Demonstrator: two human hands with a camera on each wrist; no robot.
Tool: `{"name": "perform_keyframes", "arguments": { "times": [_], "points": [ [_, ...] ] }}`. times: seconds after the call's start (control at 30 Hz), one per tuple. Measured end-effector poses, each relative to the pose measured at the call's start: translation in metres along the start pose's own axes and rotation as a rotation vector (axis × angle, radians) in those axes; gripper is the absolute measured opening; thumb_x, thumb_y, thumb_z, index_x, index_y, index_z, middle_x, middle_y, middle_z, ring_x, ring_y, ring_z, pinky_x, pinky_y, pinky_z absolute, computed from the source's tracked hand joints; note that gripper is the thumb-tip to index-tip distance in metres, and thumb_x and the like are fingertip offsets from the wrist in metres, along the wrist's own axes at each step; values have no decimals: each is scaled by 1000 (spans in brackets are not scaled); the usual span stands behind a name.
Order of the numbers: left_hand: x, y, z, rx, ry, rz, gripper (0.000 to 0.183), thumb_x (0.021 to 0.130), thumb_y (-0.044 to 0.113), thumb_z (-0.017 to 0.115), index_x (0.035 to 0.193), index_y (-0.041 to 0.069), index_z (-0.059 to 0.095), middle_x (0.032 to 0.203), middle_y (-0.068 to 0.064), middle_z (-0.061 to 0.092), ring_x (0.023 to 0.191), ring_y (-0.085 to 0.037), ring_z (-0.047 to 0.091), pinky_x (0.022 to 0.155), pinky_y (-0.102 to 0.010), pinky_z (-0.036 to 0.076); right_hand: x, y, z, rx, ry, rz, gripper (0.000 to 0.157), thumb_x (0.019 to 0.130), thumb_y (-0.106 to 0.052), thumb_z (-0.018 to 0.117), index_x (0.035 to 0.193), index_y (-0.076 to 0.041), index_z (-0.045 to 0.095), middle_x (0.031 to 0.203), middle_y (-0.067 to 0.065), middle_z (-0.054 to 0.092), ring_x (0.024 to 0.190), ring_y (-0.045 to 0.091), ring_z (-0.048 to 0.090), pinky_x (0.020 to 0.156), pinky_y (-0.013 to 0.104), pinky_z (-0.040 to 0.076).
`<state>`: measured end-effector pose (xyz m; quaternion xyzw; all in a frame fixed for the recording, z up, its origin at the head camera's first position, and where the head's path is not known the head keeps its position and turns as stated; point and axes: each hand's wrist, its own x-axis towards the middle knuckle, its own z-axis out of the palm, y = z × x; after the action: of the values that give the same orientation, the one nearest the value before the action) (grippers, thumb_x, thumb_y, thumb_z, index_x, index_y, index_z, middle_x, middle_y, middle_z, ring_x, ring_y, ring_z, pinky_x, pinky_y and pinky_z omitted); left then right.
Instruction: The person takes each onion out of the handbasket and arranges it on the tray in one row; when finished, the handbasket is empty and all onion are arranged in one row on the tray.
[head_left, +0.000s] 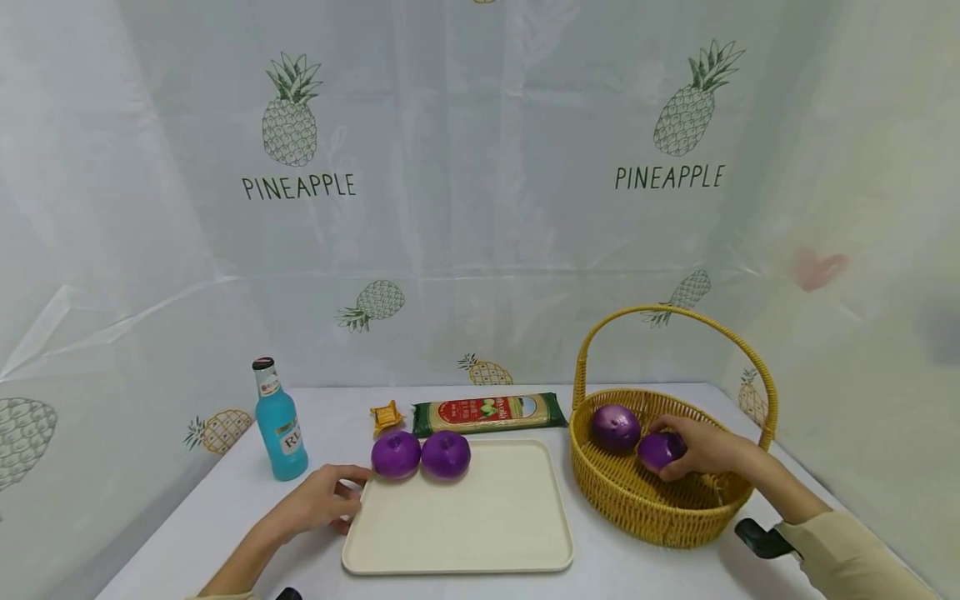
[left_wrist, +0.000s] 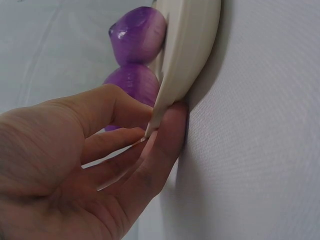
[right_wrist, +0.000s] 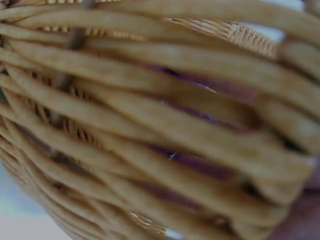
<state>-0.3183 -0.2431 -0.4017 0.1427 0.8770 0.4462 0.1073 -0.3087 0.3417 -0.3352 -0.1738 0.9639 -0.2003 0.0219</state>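
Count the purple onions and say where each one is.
4: one onion and a second onion side by side at the far left of the tray; a third onion in the basket; a fourth onion held in the right hand there. The basket may hide others.

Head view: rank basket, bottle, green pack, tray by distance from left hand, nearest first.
1. Tray: its left edge is in the left hand.
2. Bottle: just beyond the hand, left of the tray.
3. Green pack: behind the tray.
4. Basket: right of the tray.
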Motion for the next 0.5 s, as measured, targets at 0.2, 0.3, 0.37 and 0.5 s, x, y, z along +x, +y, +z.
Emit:
{"name": "perform_keyframes", "arguments": {
  "times": [0.2, 0.3, 0.37, 0.5],
  "points": [
    [0, 1, 0, 3, 2, 10, 52, 79, -2, 66, 130, -7, 56, 113, -16, 65, 82, -18, 62, 62, -37, 63, -1, -12, -8, 26, 6, -26, 67, 77, -28, 82, 130, -2, 51, 124, 26, 57, 106, 36, 60, 83, 50, 58],
    [-1, 2, 0, 7, 4, 18, 52, 79, -3, 66, 130, -6, 57, 115, -17, 64, 84, -18, 61, 61, -37, 63, 3, -23, -14, 13, 16, -27, 69, 77, -31, 82, 132, -4, 50, 124, 23, 59, 103, 30, 61, 81, 45, 59],
    [-1, 3, 0, 10, 4, 19, 51, 78, -3, 66, 129, -6, 58, 116, -19, 63, 84, -18, 61, 61, -37, 63, 8, -31, -17, -2, 26, -33, 70, 77, -33, 82, 133, -4, 50, 123, 21, 60, 101, 28, 62, 80, 42, 59],
    [-2, 3, 0, 19, 4, 21, 50, 78, -4, 66, 128, -5, 59, 117, -20, 63, 85, -19, 61, 60, -37, 63, 18, -49, -22, -11, 43, -54, 73, 77, -34, 82, 135, -4, 50, 123, 20, 60, 101, 26, 63, 79, 41, 60]
  ]
}}
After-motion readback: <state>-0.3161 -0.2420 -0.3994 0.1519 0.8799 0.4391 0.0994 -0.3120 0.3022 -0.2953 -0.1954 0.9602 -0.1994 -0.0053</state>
